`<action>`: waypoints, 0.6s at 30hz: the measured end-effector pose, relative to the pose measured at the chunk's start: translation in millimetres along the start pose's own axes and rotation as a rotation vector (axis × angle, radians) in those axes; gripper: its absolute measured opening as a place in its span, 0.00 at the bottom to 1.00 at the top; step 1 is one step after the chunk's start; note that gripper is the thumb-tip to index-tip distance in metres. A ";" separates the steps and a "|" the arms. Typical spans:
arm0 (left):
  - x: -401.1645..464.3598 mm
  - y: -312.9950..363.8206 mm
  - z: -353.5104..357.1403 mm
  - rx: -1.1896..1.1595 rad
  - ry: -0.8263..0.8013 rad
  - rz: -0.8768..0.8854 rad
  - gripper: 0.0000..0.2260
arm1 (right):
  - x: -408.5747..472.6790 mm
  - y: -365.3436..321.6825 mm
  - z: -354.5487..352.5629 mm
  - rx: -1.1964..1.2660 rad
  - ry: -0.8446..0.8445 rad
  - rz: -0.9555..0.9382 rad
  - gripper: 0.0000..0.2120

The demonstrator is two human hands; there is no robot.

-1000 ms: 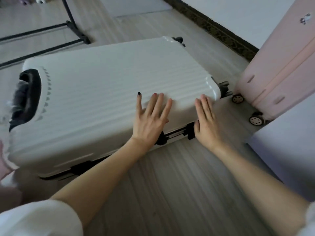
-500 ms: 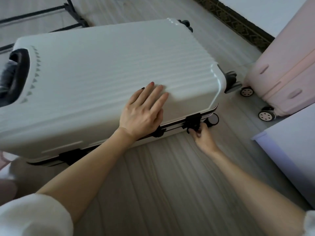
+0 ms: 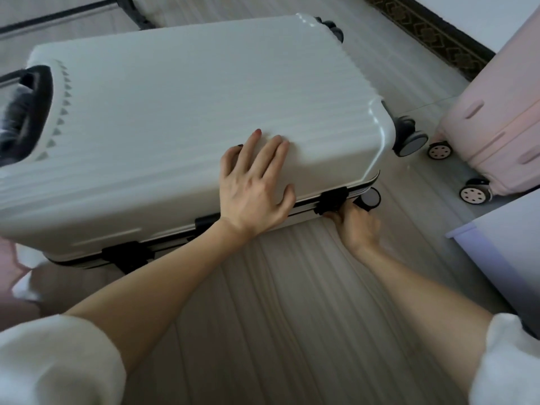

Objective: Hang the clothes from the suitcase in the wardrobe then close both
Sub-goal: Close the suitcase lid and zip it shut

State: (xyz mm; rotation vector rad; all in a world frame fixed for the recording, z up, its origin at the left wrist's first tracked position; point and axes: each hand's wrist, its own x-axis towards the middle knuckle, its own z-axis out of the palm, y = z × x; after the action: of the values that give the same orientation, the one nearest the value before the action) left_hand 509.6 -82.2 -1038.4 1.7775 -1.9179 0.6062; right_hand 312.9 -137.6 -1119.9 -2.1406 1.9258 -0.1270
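- Here the white suitcase (image 3: 181,118) lies flat on the wooden floor (image 3: 292,302), with its ribbed lid facing up and resting down on the lower half.
- Its long side runs from the left to the right of the scene, and its near edge faces the person.
- The left hand (image 3: 257,185) rests on the lid, near the right near corner of the suitcase. Its fingers are straight and a little spread, the palm lies flat on the shell, and it holds nothing.
- The right hand (image 3: 355,226) is lower, at the near side wall of the suitcase, to the right of the left hand. Its fingers reach up to the black latch (image 3: 331,200) and touch it from below.
- Whether these fingers are closed around the latch or only press on it, I cannot tell, because the fingertips are hidden behind the latch.
- Two more black latches (image 3: 128,255) sit on the same near edge, further to the left, and no hand touches them.
- The dark handle (image 3: 26,109) is at the left end of the suitcase, well apart from both hands.
- The wheels (image 3: 409,138) are at the right end, near the right hand but not touching it.
- A pink suitcase (image 3: 502,118) stands at the far right, just beside the wheels of the white one.
- A pale lilac piece of furniture (image 3: 508,258) shows at the right edge, near the right forearm.
- A black metal frame (image 3: 87,7) lies on the floor at the far left, behind the white suitcase.
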 end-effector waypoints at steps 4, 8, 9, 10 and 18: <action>-5.8 -5.6 -5.7 0.065 -0.059 0.093 0.28 | -20.1 -20.5 0.0 -0.090 -0.099 -0.002 0.21; -43.1 -38.7 -14.7 0.151 -0.061 0.200 0.29 | -46.0 -50.0 -9.8 -0.087 0.115 -0.310 0.15; -58.9 -49.7 -17.7 0.191 -0.066 0.199 0.30 | -49.8 -58.0 -11.2 -0.071 0.223 -0.438 0.13; -75.1 -61.0 -20.7 0.231 -0.072 0.185 0.30 | -51.6 -64.8 -10.5 -0.057 0.316 -0.573 0.13; -167.3 -131.0 -49.3 0.402 -0.202 0.053 0.30 | -59.5 -129.7 -6.8 -0.293 0.378 -0.830 0.21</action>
State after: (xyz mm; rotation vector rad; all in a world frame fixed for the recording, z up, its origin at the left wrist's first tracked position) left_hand 652.7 71.4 -1097.4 2.1057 -2.0944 0.9154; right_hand 429.4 -68.2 -1074.8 -3.1787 1.1074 -0.4483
